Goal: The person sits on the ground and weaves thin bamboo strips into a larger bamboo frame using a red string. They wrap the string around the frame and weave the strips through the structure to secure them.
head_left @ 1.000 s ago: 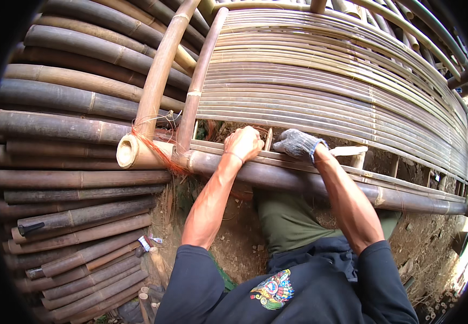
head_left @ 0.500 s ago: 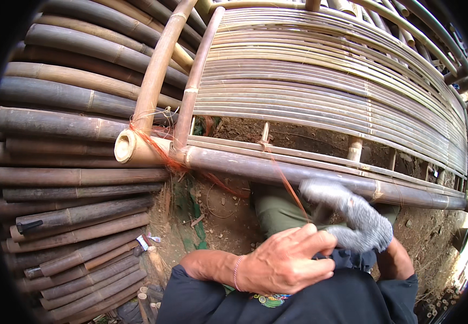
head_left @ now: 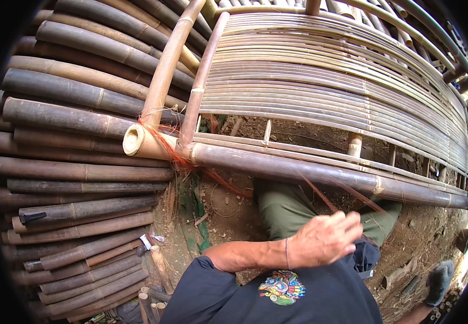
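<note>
My bare left hand (head_left: 324, 240), with a thin bracelet at the wrist, is over my lap with its fingers curled. Blurred strands of orange twine (head_left: 320, 195) run down to its fingertips, and it appears to pinch them. Another blurred strand slants just to the right. Far off at the lower right is my right hand (head_left: 440, 283) in a grey knit glove, low near the ground; its fingers are too unclear to read. In front of my knees lies the thick front pole (head_left: 277, 164) of a bamboo frame with a slatted panel (head_left: 320, 81).
Bamboo poles (head_left: 77, 173) are piled along the left. Orange twine lashing (head_left: 172, 151) wraps the frame's left corner, beside the open end of a pole (head_left: 134, 140). Cut bamboo pieces (head_left: 155, 305) stand at the lower left. Scraps lie on the dirt ground (head_left: 406, 237) at right.
My gloved right hand has moved away from beside the left one, out to the lower right. My left hand has shifted up and right. The orange strand has come away from the slat support.
</note>
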Motion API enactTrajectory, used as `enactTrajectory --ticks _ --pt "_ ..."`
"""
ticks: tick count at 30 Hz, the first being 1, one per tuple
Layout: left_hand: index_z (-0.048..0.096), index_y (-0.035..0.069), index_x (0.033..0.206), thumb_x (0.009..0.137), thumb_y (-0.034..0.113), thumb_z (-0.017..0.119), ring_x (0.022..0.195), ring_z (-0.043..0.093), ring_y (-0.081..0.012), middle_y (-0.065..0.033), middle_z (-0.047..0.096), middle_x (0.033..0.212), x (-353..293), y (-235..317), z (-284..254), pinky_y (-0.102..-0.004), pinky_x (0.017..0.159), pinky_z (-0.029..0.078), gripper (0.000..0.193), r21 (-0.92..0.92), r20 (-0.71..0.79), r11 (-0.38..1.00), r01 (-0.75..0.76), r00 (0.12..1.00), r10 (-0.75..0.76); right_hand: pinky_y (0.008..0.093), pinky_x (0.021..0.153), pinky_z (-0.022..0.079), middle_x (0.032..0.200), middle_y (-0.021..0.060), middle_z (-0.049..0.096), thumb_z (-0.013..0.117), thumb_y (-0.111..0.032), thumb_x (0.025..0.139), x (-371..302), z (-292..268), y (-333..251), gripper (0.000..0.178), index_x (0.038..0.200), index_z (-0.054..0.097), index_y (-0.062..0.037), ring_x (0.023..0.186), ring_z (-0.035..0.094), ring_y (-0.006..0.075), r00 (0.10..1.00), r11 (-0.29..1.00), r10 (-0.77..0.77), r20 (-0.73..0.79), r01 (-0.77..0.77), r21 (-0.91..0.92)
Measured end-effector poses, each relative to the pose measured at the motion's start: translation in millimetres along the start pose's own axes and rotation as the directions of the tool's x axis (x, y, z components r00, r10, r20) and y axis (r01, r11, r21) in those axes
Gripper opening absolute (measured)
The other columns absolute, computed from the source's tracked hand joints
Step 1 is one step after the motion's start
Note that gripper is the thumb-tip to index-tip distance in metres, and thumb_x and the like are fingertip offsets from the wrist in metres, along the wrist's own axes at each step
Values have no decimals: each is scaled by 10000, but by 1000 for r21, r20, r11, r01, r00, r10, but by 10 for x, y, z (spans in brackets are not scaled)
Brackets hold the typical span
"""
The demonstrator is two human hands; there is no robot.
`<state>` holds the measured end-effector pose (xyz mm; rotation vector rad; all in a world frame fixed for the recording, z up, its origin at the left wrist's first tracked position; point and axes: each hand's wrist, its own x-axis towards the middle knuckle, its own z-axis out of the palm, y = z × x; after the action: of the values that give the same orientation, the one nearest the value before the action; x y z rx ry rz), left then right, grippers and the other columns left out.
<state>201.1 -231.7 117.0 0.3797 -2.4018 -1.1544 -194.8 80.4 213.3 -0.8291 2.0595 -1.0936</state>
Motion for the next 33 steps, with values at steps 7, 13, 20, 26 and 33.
enactTrajectory --ticks 7,13,20,26,33 --pt "581 91 1267 823 288 727 890 598 -242 -84 575 1114 -91 -773 35 -369 726 548 507 420 -1 876 236 966 -260 320 718 442 1060 152 545 616 -431 933 -932 -882 607 481 1111 566 13 819 572 238 767 558 180 -615 -595 -578" --pt "659 108 924 866 246 672 943 613 -292 -97 608 934 -171 -1130 -391 -395 816 532 150 464 -251 866 186 965 -73 395 908 490 1312 248 560 584 -439 938 -1112 -1050 745 584 1255 588 52 1033 635 328 353 45 213 -911 -935 -352" --pt "748 100 835 781 557 715 902 683 -299 -119 727 881 -280 -1855 -1286 -417 874 495 462 280 -290 504 817 573 -767 356 978 477 1179 140 641 646 -124 936 867 1646 287 314 1234 630 -25 1071 622 263 927 755 -303 -223 90 -650" --pt "751 110 787 791 419 667 901 677 -379 -161 716 889 -307 -2108 -1068 -442 788 530 320 255 -373 484 837 547 -749 427 759 492 850 106 632 711 -518 798 1411 4338 -1104 434 853 692 -88 831 623 288 718 449 -582 382 675 -585" --pt "658 33 714 907 243 547 733 700 -289 -142 703 842 -504 -2309 -1218 -411 719 553 307 20 -660 703 711 538 -525 423 666 525 795 121 651 566 -277 920 1566 5303 -913 227 861 671 -84 760 664 288 715 377 -542 442 677 -632"
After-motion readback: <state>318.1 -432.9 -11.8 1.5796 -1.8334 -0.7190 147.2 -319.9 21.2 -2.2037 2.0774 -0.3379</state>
